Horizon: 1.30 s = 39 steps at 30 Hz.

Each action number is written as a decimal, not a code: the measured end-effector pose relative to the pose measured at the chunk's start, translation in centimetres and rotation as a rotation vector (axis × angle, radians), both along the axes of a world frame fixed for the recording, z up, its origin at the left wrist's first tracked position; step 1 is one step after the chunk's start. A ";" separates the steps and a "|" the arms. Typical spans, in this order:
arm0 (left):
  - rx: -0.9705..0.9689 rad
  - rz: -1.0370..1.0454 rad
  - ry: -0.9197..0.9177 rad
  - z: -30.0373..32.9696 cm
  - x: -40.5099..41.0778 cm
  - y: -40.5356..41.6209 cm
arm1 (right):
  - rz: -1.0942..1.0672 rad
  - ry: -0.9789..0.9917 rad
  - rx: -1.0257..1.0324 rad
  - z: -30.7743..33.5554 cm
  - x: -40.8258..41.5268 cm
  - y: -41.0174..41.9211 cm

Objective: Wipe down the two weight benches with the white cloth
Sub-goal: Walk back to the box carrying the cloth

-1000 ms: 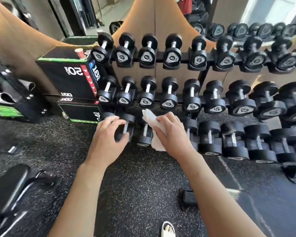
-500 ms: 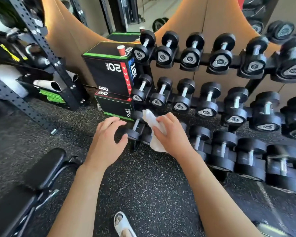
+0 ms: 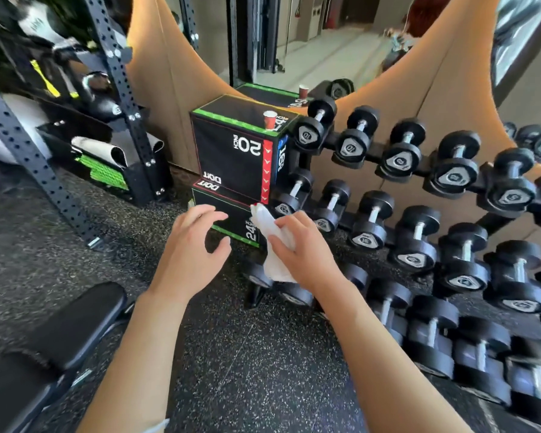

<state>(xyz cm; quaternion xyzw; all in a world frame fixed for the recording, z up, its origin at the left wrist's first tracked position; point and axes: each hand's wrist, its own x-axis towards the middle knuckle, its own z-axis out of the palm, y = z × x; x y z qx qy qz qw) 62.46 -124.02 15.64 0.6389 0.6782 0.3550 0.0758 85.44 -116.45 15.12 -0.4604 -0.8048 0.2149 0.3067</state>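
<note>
open floor (image 3: 247,354) lies below both hands; dumbbell rack (image 3: 419,214) walls off the right, boxes (image 3: 231,157) block ahead, bench (image 3: 60,339) crowds lower left.

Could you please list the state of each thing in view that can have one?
Cloth: bunched, gripped in the right hand.
Right hand: curled round the cloth.
Left hand: empty, fingers loosely spread, touching nothing.
Bench: pad bare, not being wiped.
Cup: upright on the top box.
Boxes: stacked.
Dumbbells: racked in rows.
</note>
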 end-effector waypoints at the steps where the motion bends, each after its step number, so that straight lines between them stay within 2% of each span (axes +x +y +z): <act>1: 0.003 0.003 -0.008 0.0 -1.5 0.1 | 0.006 0.000 -0.001 0.2 -1.6 0.3; 10: 0.007 0.106 -0.032 -0.9 -11.7 0.1 | 0.109 -0.035 0.004 0.8 -12.5 3.3; 20: -0.023 0.201 -0.037 -2.1 -17.6 4.3 | 0.223 0.021 0.166 -0.2 -19.8 9.8; 27: -0.046 0.214 0.009 -2.1 -20.1 14.3 | 0.242 0.096 0.309 -2.5 -22.7 19.4; 39: -0.113 0.212 0.065 -0.9 -23.0 32.9 | 0.242 0.138 0.223 -4.4 -25.9 38.2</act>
